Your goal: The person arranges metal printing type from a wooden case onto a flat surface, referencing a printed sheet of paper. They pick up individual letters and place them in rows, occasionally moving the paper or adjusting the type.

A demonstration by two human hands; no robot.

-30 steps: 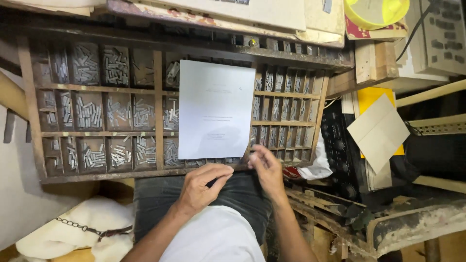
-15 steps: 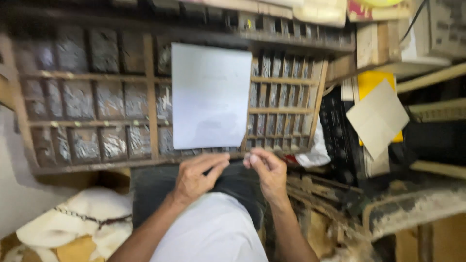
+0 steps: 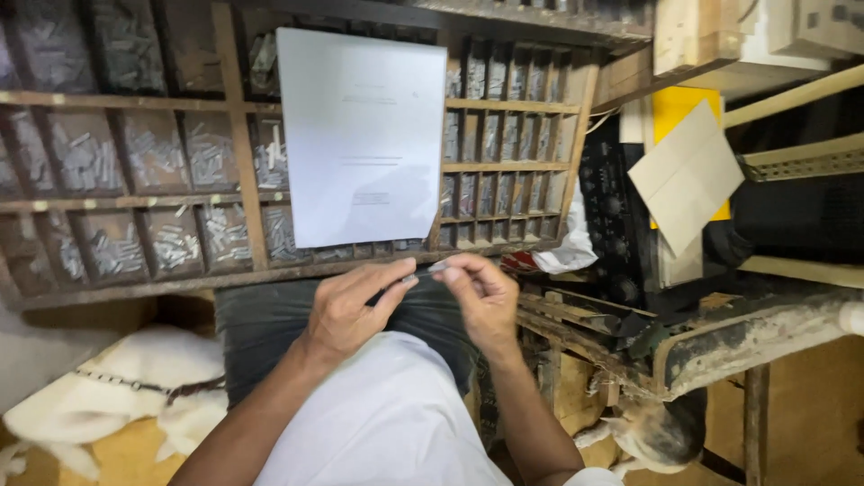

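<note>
head view, looking down past your lap: the biggest thing before you is the wooden type case (image 3: 238, 162), a wide shallow tray tilted toward you and split by wooden slats into many compartments. the larger boxes on the left hold loose heaps of small grey metal sorts (image 3: 85, 162), lying every which way; the narrow boxes on the right hold sorts (image 3: 490, 193) packed closer, though they are too small to make out one by one. a white sheet of paper (image 3: 364, 135) lies upright over the middle of the case, its long axis running away from you, with faint lines of print on it, its bottom edge just above your hands. to the right, a tan card (image 3: 688, 175) leans tilted against a yellow panel (image 3: 675, 103). a white dog with a chain collar (image 3: 99, 396) lies by your left side.

your left hand (image 3: 346, 310) and right hand (image 3: 481, 297) meet just below the front rail of the case, over your dark trousers (image 3: 270, 324). between them sits a small metal sort (image 3: 438, 266), a slim grey sliver whose long axis runs roughly left to right, lightly tilted. your right thumb and forefinger are closed on its right end; your left fingertips are pinched near its left end, but you cannot tell whether they actually touch it.
</note>
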